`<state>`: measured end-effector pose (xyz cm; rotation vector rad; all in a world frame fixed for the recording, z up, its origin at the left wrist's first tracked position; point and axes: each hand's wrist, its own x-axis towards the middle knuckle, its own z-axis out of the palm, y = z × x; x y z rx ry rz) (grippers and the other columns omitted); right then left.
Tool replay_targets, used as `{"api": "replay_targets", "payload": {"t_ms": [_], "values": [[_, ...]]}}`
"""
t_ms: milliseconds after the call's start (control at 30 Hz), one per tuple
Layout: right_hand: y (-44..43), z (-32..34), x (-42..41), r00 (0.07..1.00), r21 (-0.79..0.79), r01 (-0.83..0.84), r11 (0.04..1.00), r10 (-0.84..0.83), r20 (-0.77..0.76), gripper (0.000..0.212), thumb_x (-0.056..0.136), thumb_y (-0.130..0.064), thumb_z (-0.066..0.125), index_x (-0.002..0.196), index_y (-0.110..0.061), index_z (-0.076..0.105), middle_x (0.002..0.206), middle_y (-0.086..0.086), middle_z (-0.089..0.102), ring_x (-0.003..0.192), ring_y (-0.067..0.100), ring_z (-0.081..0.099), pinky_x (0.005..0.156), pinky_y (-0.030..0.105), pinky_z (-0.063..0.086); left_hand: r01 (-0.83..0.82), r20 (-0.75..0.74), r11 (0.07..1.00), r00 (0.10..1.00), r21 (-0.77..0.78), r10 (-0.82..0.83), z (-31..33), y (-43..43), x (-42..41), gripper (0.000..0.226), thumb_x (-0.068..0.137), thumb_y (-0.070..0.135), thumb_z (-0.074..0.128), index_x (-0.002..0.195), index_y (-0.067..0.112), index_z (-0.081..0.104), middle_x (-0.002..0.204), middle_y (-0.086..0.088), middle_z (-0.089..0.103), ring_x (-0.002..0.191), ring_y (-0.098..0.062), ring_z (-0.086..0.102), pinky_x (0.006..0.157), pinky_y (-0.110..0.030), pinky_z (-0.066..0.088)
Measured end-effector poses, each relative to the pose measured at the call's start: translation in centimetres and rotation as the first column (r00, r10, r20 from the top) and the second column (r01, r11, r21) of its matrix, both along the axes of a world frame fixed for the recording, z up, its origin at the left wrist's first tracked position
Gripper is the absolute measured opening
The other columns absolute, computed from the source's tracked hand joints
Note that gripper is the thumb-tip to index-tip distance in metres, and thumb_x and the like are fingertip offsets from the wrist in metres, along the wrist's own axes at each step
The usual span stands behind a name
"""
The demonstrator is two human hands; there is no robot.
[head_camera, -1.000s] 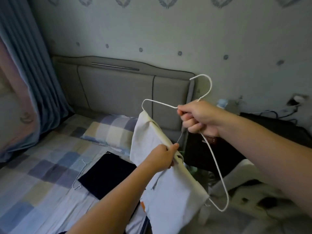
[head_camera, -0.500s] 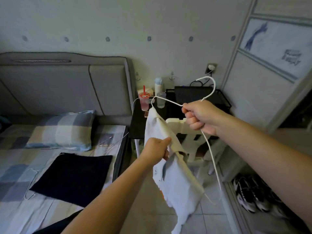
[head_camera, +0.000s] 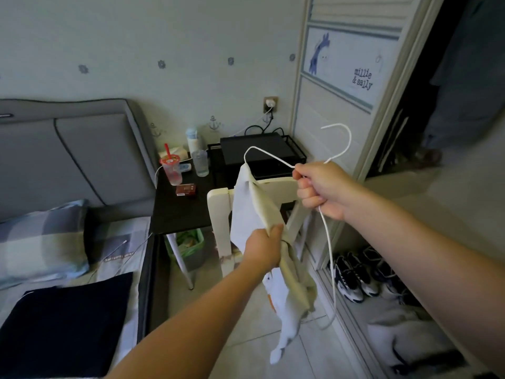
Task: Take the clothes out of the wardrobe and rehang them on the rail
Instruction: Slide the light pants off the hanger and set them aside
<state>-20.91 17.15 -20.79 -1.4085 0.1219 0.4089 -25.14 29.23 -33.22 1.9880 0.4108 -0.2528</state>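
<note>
The pale garment [head_camera: 254,212] hangs over one arm of a white wire hanger [head_camera: 329,242], held up before the open wardrobe [head_camera: 341,86]. The right hand [head_camera: 322,188] grips the hanger's neck; the left hand [head_camera: 263,247] pinches the cloth.

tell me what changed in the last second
The view swung right, away from the bed: the pillow slid to the left edge, and the bedside table, chair, wardrobe door and shoes came fully into view. Unchanged: the right hand grips the white hanger, the left hand grips the pale garment draped over it.
</note>
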Motion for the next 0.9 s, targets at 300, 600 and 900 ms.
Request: {"api": "replay_targets", "payload": {"t_ms": [300,600,900], "values": [[-1.5,-0.6,-1.0,0.998,0.023,0.048,0.999,-0.049,0.034,0.026,0.103,-0.018,0.041,0.078,-0.012,0.046,0.048,-0.006,0.030,0.036,0.004,0.020,0.029,0.015,0.014,0.041,0.118,0.994,0.992,0.101,-0.053,-0.1,0.3,-0.4,0.041,0.105,0.038,0.042,0.095,0.008,0.068,0.064,-0.012,0.059,0.060,-0.021,0.060,0.078,-0.043,0.058],[0.1,-2.3,-1.1,0.992,-0.029,0.115,0.993,-0.113,0.062,0.027,0.102,-0.016,0.041,0.076,-0.011,0.046,0.046,-0.006,0.032,0.034,0.005,0.021,0.030,0.014,0.016,-0.076,0.286,0.996,0.955,-0.042,0.085,-1.9,2.5,-1.2,0.062,0.092,0.058,0.058,0.056,0.009,0.044,0.052,-0.009,0.044,0.049,-0.022,0.044,0.056,-0.033,0.042],[2.5,-4.9,-1.2,0.974,-0.297,0.154,0.942,-0.093,0.209,0.023,0.100,-0.015,0.038,0.081,-0.009,0.049,0.056,0.003,0.032,0.041,0.013,0.023,0.037,0.019,0.017,-0.047,0.417,0.994,0.905,-0.099,0.084,-0.6,6.5,-2.7,0.061,0.097,0.046,0.057,0.050,0.008,0.046,0.044,-0.010,0.049,0.042,-0.017,0.048,0.052,-0.030,0.045]]}}
